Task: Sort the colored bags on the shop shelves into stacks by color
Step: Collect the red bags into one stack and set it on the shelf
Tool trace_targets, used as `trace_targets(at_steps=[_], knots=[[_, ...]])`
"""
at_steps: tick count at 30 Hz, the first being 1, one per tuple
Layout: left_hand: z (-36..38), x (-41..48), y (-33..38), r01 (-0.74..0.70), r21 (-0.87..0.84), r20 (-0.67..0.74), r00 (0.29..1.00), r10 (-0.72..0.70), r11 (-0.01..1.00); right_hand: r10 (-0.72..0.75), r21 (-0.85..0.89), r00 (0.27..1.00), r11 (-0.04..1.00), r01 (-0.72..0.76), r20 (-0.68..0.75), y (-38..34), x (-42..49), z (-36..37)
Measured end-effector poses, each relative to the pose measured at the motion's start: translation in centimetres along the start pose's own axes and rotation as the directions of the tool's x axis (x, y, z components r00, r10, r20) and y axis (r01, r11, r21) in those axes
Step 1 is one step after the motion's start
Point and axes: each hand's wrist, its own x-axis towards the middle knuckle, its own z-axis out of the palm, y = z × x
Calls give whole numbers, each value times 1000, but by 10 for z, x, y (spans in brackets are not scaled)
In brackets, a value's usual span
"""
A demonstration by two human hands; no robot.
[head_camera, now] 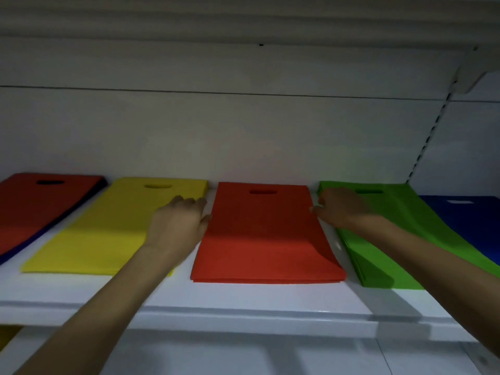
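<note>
Five piles in a row on the white shelf point(243, 299). Red stack point(265, 236) is in the centre, handle cut-out at the back. Left hand point(178, 220) is at its left edge, over the yellow stack point(102, 231): thumb against the red, fingers bent, tips hidden. Right hand point(341, 209) is at its right edge, over the green stack point(400, 220), and motion-blurred. Can't tell whether either is pinching or just pressing. Blue stack point(465, 220) is cut off far right. Second red stack point(35, 204) is cut off far left, with a dark blue layer point(27, 244) showing beneath it.
</note>
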Motion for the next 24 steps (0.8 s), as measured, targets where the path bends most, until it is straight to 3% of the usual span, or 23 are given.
trace_targets(at_steps=[5, 9, 17, 24], knots=[[-30, -7, -21, 59, 86, 46, 997, -63, 995, -127, -4, 980, 992, 128, -152, -28, 4, -20], [-51, -27, -50, 166, 167, 68, 981, -179, 972, -314, -43, 926, 949, 313, -211, -78, 8, -29], [-96, -137, -114, 381, 239, 69, 911, -407, 893, -623, 45, 748, 761, 647, -228, -197, -9, -15], [-139, -215, -155, 561, 304, 53, 797, -602, 770, -761, 89, 584, 586, 806, -282, -299, -47, -21]])
